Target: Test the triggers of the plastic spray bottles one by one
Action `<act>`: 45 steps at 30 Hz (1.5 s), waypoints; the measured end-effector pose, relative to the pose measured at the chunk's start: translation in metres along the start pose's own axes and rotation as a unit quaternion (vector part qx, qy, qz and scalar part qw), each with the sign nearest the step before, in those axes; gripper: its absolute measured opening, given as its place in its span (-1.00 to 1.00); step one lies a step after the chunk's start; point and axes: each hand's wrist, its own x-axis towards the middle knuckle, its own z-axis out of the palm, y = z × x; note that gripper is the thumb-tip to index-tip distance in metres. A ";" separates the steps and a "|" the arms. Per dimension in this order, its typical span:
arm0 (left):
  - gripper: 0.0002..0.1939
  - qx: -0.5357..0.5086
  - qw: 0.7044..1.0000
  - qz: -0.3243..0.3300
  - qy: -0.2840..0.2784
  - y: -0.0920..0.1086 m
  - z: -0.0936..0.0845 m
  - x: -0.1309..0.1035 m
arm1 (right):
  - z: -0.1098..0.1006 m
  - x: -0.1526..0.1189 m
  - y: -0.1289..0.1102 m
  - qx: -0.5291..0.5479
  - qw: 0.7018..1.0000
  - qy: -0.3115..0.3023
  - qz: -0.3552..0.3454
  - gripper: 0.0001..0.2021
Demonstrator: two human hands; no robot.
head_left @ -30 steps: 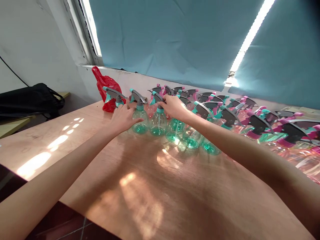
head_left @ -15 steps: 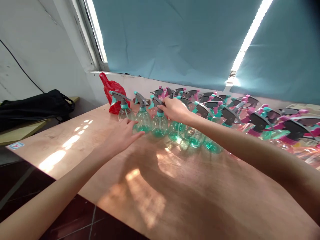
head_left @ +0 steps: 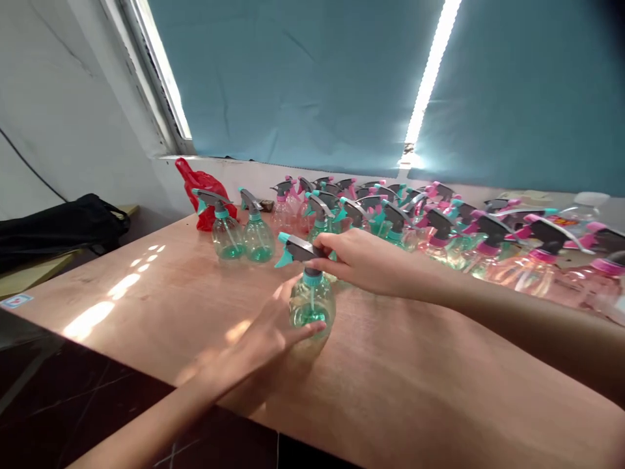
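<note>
From where I am standing, the person's right hand (head_left: 364,257) is gripping the dark spray head (head_left: 300,249) of a clear green spray bottle (head_left: 305,299), thumb and fingers closing on the back of it. The left hand (head_left: 268,329) is cupping the round body lower down, its thumb lying across the front and its other fingers mostly hiding behind the near-upright bottle — so both hands are holding the same thing, between them and above the wooden table (head_left: 415,371). Whether its base is touching the wood, I cannot tell. The nozzle is pointing away to the left, over the left hand. Beyond the left hand, two more green bottles (head_left: 258,241) are standing side by side, with a red plastic bag (head_left: 205,189) slumping just behind them. Past the right hand and forearm, a crowd of pink and green bottles (head_left: 488,238) is filling the far side of the table. Well off to the left of both hands, a black bag (head_left: 73,225) is lying beside the table.
</note>
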 end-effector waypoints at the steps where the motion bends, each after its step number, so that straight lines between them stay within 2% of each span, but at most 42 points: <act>1: -0.25 -0.007 1.000 0.004 -0.013 0.005 0.008 -0.002 | -0.006 -0.012 0.007 0.020 1.000 -0.017 -0.012 -0.75; 3: -0.26 -0.023 0.999 0.009 -0.033 0.017 0.023 -0.002 | -0.017 -0.035 0.024 0.057 0.996 -0.045 -0.043 -0.71; 6: -0.26 -0.062 0.996 0.036 -0.058 0.040 0.043 0.005 | -0.026 -0.070 0.055 0.098 0.992 -0.078 -0.026 -0.61; 8: -0.23 -0.082 0.991 0.065 -0.088 0.056 0.055 0.013 | -0.024 -0.094 0.073 0.117 0.990 -0.075 -0.013 -0.56; 11: -0.21 -0.107 0.983 0.083 -0.128 0.075 0.077 0.025 | -0.014 -0.125 0.089 0.135 0.990 -0.033 0.012 -0.46; 15: -0.18 -0.125 0.975 0.097 -0.158 0.091 0.112 0.038 | -0.012 -0.151 0.087 0.230 0.971 0.045 0.044 -0.50; 18: -0.11 -0.133 0.967 0.143 -0.164 0.100 0.135 0.048 | -0.019 -0.164 0.084 0.240 0.962 0.063 0.116 -0.65; 20: -0.08 -0.145 0.960 0.177 -0.160 0.107 0.148 0.055 | -0.022 -0.172 0.089 0.227 0.959 0.081 0.151 -0.66; 24: -0.07 -0.146 0.958 0.207 -0.138 0.117 0.167 0.066 | -0.019 -0.182 0.107 0.238 0.947 0.137 0.168 -0.70; 28: -0.03 -0.123 0.960 0.203 -0.150 0.117 0.176 0.075 | -0.011 -0.176 0.122 0.314 0.929 0.149 0.130 -0.80; 30: -0.10 -0.104 0.958 0.199 -0.180 0.114 0.177 0.078 | -0.006 -0.171 0.128 0.343 0.919 0.171 0.090 -0.84; 33: -0.23 -0.046 0.958 0.194 -0.208 0.107 0.174 0.082 | -0.002 -0.164 0.136 0.376 0.905 0.194 0.042 -0.77; 37: -0.36 0.041 0.951 0.210 -0.224 0.100 0.166 0.085 | -0.006 -0.158 0.134 0.369 0.919 0.124 0.061 -0.65; 39: -0.44 0.072 0.947 0.214 -0.227 0.098 0.162 0.087 | -0.007 -0.154 0.133 0.368 0.920 0.114 0.071 -0.64; 42: -0.51 0.098 0.942 0.223 -0.230 0.090 0.158 0.089 | -0.001 -0.149 0.139 0.380 0.909 0.165 0.052 -0.61; 45: -0.47 0.114 0.940 0.235 -0.219 0.078 0.158 0.088 | 0.006 -0.147 0.150 0.410 0.888 0.194 0.074 -0.63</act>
